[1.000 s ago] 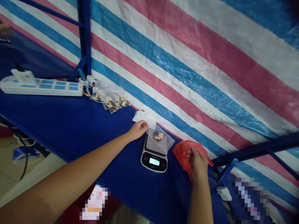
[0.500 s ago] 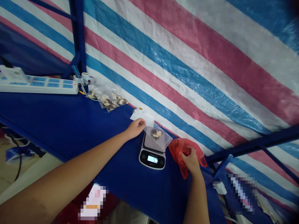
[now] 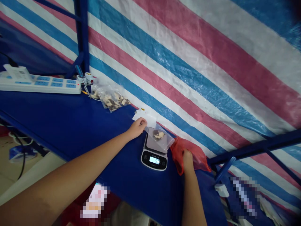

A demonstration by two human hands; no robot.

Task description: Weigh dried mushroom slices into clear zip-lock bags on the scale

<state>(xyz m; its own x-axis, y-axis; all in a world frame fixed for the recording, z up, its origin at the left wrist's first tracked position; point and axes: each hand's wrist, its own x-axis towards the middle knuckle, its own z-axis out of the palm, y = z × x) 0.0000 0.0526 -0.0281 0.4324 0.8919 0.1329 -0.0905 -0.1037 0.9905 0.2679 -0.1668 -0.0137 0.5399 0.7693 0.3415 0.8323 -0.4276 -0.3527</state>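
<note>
Left hand (image 3: pixel 137 128) grip pinches the near corner of the clear bag (image 3: pixel 160 137), steadying it flat on the scale (image 3: pixel 154 153) beside it on the blue counter (image 3: pixel 70 125); right hand (image 3: pixel 187 158) reaches into the red bag (image 3: pixel 197 152), its grip hidden, cannot tell.

Makeshift packing and weighing station, of the sort found in a small workshop or stall. A work surface covered in blue cloth (image 3: pixel 70 125) is set against a backdrop of red, white and blue striped tarpaulin (image 3: pixel 188 62), hung within a blue metal frame (image 3: pixel 83 34). A small digital scale (image 3: pixel 154 153) with a lit display is placed on the cloth. A white multi-socket power strip (image 3: pixel 42 85) is laid along the far edge, and clear bags of cut pieces (image 3: pixel 111 99) are kept beside it.
</note>
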